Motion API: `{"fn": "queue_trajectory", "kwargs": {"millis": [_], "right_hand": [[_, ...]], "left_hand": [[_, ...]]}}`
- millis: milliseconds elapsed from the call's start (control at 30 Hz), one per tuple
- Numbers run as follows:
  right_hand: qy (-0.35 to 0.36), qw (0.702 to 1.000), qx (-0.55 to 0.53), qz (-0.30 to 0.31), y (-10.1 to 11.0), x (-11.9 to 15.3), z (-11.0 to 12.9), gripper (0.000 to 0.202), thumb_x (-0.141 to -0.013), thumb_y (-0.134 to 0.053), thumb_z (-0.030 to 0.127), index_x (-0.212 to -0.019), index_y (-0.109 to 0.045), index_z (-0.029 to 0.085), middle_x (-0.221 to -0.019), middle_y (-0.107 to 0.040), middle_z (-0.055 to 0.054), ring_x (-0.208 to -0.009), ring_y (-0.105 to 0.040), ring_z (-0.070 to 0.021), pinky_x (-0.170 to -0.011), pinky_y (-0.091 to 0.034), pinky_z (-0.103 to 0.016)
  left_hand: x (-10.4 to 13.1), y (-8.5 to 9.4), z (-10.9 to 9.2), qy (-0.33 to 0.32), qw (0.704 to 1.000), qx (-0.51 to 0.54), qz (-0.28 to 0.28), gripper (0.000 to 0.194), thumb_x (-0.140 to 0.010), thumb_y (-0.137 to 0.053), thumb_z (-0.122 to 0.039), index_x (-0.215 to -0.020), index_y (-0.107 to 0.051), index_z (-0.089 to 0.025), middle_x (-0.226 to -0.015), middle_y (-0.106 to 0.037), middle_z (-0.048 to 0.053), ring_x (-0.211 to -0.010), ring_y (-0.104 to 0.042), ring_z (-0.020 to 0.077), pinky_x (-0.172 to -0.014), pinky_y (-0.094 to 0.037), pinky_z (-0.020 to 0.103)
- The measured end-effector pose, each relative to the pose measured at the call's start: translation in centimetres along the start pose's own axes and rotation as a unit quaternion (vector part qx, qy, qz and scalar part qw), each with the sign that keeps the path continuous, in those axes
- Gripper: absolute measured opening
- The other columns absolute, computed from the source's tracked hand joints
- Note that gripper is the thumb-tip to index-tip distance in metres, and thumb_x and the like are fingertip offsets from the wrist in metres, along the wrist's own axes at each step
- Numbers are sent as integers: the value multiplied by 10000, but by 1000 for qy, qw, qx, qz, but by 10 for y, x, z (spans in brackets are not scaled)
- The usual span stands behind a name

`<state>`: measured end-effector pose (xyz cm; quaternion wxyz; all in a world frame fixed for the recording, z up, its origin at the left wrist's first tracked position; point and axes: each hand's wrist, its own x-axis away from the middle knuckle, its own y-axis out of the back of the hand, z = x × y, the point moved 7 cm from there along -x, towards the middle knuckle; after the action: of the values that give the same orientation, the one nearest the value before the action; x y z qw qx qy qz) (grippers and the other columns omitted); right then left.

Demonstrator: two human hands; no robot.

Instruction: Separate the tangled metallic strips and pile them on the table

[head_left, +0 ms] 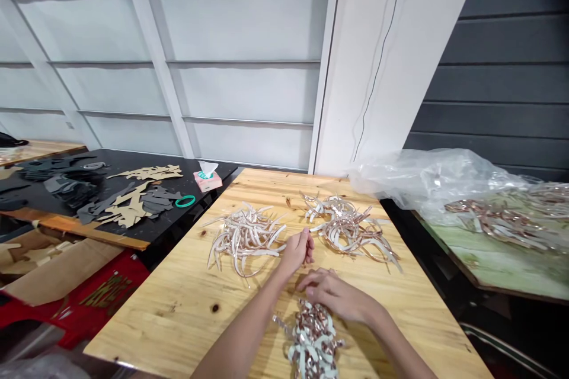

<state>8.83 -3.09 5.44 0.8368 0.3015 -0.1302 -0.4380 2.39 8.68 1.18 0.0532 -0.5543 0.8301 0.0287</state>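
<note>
My left hand is closed, its fingers curled together just left of a loose pile of shiny rose-gold and white strips. What it pinches, if anything, is hidden. Lower down, my right hand bends its fingers toward the tabletop, and its fingertips are partly out of sight. Directly below that hand lies a dense heap of short, knotted or folded rose-gold and pale strips. Another pile of thin, curved whitish-pink strips spreads out to the left of my left hand.
A light wooden table carries the piles. On a black table at left lie grey and tan cut pieces, a green tape ring and a tissue box. Clear plastic sheeting covers part of a greenish board at right.
</note>
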Motion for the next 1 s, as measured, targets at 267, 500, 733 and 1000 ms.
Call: {"fn": "queue_trajectory", "kwargs": {"millis": [267, 500, 733, 1000], "right_hand": [[-33, 985, 123, -116, 0, -6, -18, 387, -700, -838, 449, -675, -546, 196, -946, -624, -43, -883, -563, -224, -761, -420, -326], [-108, 910, 150, -371, 57, 12, -53, 395, -990, -437, 512, -729, -481, 218, -691, -522, -4, -640, -494, -184, -611, -352, -298], [-212, 869, 175, -412, 74, 27, -88, 355, -942, -492, 509, -882, -664, 204, -562, -582, -9, -545, -545, -215, -551, -312, -295], [-98, 833, 13, -545, 83, 36, -65, 399, -938, -543, 544, -1010, -668, 172, -824, -717, -77, -678, -620, -215, -624, -444, -297]], "left_hand": [[3, 2, -3, -23, 998, -45, -30, 560, -948, -391, -653, -709, -541, -169, -509, -483, -35, -407, -485, 100, -437, -391, 217], [4, -2, -4, -44, 995, -89, -6, 558, -970, -360, -628, -713, -550, -171, -525, -505, -24, -445, -519, 113, -472, -402, 220], [8, -10, -1, -31, 994, -100, 40, 543, -976, -323, -619, -729, -531, -183, -540, -504, -26, -454, -531, 116, -479, -400, 215], [11, -17, -14, -107, 965, -222, 84, 390, -983, -426, -476, -797, -602, -182, -615, -595, -10, -574, -547, 135, -596, -389, 235]]}}
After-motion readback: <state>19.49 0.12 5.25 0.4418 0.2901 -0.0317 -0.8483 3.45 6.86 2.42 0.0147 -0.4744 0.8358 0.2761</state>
